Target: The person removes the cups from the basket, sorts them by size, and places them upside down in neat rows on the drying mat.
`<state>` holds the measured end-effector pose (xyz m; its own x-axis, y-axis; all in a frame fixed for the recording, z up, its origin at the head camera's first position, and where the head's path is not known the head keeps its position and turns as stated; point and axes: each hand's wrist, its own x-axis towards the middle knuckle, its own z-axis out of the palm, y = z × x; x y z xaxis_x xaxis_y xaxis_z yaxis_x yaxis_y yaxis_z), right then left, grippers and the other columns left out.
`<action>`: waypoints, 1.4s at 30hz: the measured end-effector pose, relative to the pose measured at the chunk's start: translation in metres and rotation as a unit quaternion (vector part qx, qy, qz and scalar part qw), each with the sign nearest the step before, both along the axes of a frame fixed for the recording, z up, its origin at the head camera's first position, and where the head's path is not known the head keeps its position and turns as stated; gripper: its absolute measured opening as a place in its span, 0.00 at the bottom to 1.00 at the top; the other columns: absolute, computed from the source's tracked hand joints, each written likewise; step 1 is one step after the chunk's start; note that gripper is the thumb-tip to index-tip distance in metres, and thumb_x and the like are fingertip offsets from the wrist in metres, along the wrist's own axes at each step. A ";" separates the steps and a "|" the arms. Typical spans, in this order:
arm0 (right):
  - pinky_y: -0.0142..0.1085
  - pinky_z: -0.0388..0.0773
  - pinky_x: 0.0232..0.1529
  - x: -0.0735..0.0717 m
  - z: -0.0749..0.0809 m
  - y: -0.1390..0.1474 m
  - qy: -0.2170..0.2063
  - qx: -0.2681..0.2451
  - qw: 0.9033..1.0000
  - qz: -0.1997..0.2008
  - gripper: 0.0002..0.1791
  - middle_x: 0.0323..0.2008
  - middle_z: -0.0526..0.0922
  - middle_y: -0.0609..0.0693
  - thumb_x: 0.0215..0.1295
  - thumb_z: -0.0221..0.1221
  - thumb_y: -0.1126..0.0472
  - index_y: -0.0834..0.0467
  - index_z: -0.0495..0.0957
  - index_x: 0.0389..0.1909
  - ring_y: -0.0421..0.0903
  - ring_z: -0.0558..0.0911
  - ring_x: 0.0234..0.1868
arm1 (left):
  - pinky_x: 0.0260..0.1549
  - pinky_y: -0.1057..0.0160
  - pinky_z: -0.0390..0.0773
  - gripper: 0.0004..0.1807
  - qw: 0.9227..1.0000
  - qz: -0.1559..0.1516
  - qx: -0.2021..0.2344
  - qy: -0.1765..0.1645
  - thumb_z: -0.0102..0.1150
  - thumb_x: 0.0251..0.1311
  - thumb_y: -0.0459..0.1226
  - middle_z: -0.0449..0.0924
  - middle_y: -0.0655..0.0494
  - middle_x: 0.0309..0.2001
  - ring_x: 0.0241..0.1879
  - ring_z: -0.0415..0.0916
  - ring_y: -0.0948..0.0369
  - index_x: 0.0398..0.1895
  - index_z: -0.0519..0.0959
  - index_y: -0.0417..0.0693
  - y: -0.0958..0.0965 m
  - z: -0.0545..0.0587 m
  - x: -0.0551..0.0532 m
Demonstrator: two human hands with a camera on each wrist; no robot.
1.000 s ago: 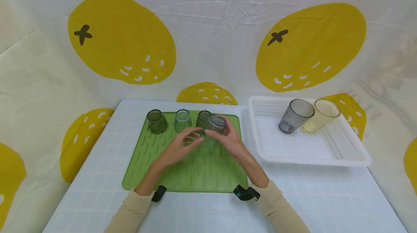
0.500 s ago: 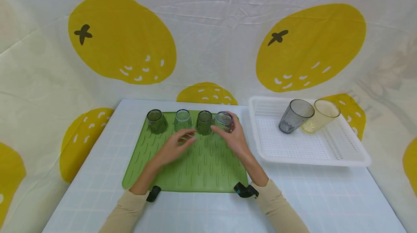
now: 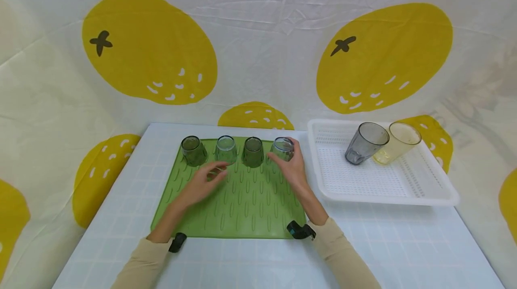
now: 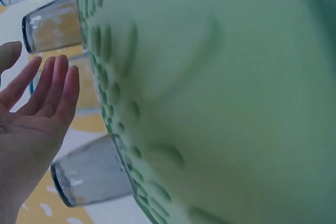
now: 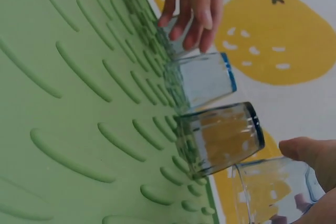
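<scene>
Right hand [image 3: 292, 168]: my thumb and fingers curl round a clear glass [image 3: 282, 149], base up, at 1 o'clock on the green mat [image 3: 242, 208]. Cannot tell whether its rim touches the mat. Dark glass [image 3: 253, 152] just beside it, at 9 o'clock. My left hand [image 3: 203, 185]: holds nothing, fingers loosely spread; pale glass [image 3: 225, 149] near, at its 1 o'clock. White basket [image 3: 343, 186]: 3 o'clock from the clear glass.
</scene>
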<state>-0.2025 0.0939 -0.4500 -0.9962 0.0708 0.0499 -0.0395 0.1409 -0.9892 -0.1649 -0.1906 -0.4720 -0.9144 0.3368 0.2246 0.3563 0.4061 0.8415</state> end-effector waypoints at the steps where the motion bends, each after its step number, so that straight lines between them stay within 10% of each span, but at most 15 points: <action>1: 0.50 0.71 0.66 -0.001 -0.001 0.000 -0.001 0.006 1.000 -0.004 0.41 0.63 0.74 0.57 0.62 0.74 0.59 0.54 0.63 0.72 0.55 0.74 0.63 | 0.51 0.55 0.82 0.19 1.000 0.003 -0.002 -0.001 0.57 0.75 0.33 0.80 0.35 0.55 0.53 0.80 0.46 0.63 0.76 0.30 -0.003 -0.001 0.001; 30: 0.52 0.69 0.67 -0.022 -0.025 -0.004 -0.004 0.053 0.998 -0.016 0.41 0.63 0.75 0.61 0.61 0.73 0.62 0.55 0.63 0.73 0.59 0.74 0.64 | 0.44 0.57 0.81 0.16 0.986 0.102 -0.124 0.053 0.60 0.73 0.32 0.82 0.40 0.53 0.50 0.80 0.47 0.58 0.80 0.32 -0.081 -0.016 0.012; 42: 0.52 0.69 0.67 -0.023 -0.025 -0.004 0.000 0.067 0.998 -0.015 0.46 0.64 0.75 0.63 0.57 0.75 0.63 0.58 0.61 0.73 0.60 0.74 0.64 | 0.57 0.33 0.68 0.17 0.981 0.105 -0.133 0.093 0.62 0.69 0.28 0.79 0.30 0.54 0.56 0.73 0.34 0.57 0.78 0.27 -0.101 -0.016 0.013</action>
